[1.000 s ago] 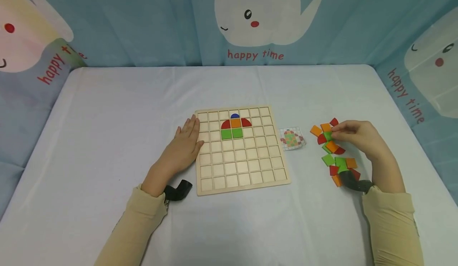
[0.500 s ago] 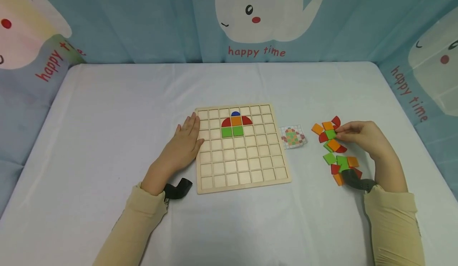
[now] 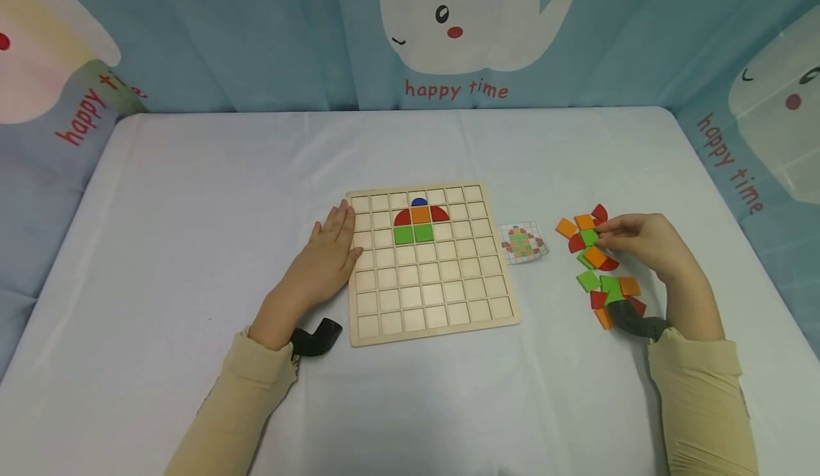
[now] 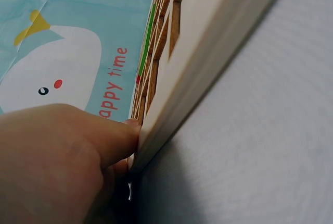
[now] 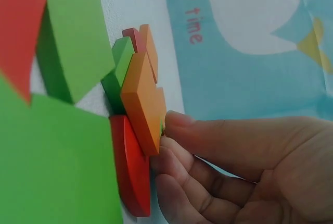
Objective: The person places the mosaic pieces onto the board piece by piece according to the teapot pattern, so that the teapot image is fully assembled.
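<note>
A wooden grid board [image 3: 432, 336] lies on the white table. In its upper rows sit a blue semicircle [image 3: 419, 203], red quarter-round tiles [image 3: 402, 218], an orange square [image 3: 420, 215] and two green squares [image 3: 424, 233]. My left hand [image 3: 320, 259] rests along the board's left edge, fingers extended and the thumb on its rim. At the right, my right hand [image 3: 650, 245] pinches a green square tile [image 3: 589, 237] by its edge. In the right wrist view only a green sliver shows at the thumb tip, behind an orange tile [image 5: 140, 99].
Around the right hand lie several loose orange, red and green tiles [image 3: 611, 287], some overlapping. Between board and pile is a small pattern card [image 3: 523, 243] with a coloured grid design. A printed blue curtain [image 3: 256, 42] stands behind the table.
The head view has shifted slightly. The right fingertips stay at the green tile's edge, and more of the tile shows than a second ago. The left hand keeps its place on the board.
</note>
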A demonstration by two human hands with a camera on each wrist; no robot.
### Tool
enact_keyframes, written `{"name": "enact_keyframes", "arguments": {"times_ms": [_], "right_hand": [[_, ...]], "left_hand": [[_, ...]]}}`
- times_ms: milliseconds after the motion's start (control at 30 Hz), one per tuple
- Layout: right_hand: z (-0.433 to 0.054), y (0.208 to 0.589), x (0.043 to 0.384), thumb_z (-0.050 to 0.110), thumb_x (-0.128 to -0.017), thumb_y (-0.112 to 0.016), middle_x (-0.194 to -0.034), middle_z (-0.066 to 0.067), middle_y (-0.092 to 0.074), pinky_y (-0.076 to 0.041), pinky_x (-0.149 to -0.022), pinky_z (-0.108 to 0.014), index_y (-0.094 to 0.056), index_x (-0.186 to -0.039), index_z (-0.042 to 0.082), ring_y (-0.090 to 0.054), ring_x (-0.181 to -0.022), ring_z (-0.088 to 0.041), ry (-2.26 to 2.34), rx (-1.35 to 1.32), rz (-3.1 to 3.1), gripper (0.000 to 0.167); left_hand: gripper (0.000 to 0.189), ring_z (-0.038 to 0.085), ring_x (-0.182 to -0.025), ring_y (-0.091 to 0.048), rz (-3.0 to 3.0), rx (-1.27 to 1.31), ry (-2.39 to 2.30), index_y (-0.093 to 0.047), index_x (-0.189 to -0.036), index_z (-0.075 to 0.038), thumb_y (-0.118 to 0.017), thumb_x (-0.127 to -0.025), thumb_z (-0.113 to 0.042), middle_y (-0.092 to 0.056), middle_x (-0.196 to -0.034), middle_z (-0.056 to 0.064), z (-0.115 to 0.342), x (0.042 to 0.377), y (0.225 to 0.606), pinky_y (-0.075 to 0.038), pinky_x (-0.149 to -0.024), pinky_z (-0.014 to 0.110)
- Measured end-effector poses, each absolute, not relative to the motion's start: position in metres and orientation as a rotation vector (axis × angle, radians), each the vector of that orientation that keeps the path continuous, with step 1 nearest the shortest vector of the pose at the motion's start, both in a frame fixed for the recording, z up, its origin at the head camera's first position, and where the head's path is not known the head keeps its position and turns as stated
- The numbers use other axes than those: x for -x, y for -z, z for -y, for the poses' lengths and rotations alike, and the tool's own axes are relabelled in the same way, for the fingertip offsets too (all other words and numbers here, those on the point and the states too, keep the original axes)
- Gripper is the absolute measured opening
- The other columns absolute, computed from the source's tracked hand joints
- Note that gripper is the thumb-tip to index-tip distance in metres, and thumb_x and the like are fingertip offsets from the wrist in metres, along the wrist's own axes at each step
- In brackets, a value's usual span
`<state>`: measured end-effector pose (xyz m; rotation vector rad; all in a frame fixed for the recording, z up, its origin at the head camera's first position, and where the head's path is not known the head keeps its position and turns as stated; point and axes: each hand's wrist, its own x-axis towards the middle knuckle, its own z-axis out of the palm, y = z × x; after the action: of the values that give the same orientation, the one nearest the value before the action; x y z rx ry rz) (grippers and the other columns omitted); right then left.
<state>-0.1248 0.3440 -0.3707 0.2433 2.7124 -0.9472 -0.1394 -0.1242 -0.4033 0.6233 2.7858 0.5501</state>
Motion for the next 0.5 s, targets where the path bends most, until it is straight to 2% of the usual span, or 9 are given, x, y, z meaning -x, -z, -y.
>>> {"name": "enact_keyframes", "arguments": {"times_ms": [133, 233, 367, 500], "right_hand": [[-0.3424, 0.3719, 0.1245, 0.011, -0.090, -0.065, -0.093, -0.008, -0.070, -0.044, -0.069, -0.015, -0.062, -0.112, -0.006, -0.057, -0.075, -0.001, 0.970, -0.246, -2.722, 0.029], [-0.3414, 0.3730, 0.1247, 0.010, -0.089, -0.066, -0.094, -0.011, -0.070, -0.044, -0.066, -0.011, -0.061, -0.112, -0.007, -0.057, -0.073, 0.000, 0.968, -0.231, -2.731, 0.029], [-0.3401, 0.3727, 0.1249, 0.011, -0.089, -0.066, -0.099, -0.018, -0.068, -0.045, -0.066, -0.010, -0.061, -0.113, -0.008, -0.059, -0.073, -0.001, 0.948, -0.180, -2.728, 0.030], [-0.3393, 0.3721, 0.1253, 0.011, -0.088, -0.067, -0.098, -0.019, -0.066, -0.046, -0.065, -0.011, -0.061, -0.112, -0.008, -0.060, -0.073, -0.006, 0.938, -0.150, -2.724, 0.031]], "left_hand": [[0.063, 0.034, -0.143, 0.001, -2.786, -0.626, -0.550, -0.003, -0.148, 0.007, -0.036, -0.103, -0.024, 0.003, -0.156, 0.020, 0.1245, 0.1396, 0.4036, -0.006, -0.113, 0.052], [0.063, 0.034, -0.142, 0.001, -2.784, -0.626, -0.543, -0.003, -0.148, 0.007, -0.036, -0.103, -0.023, 0.003, -0.156, 0.020, 0.1244, 0.1398, 0.4037, -0.005, -0.113, 0.052], [0.063, 0.034, -0.142, 0.001, -2.778, -0.624, -0.546, -0.002, -0.148, 0.007, -0.036, -0.103, -0.023, 0.003, -0.156, 0.020, 0.1247, 0.1400, 0.4036, -0.005, -0.113, 0.052], [0.063, 0.034, -0.143, 0.002, -2.774, -0.621, -0.551, -0.002, -0.148, 0.006, -0.036, -0.103, -0.023, 0.004, -0.156, 0.020, 0.1251, 0.1404, 0.4036, -0.004, -0.113, 0.051]]}}
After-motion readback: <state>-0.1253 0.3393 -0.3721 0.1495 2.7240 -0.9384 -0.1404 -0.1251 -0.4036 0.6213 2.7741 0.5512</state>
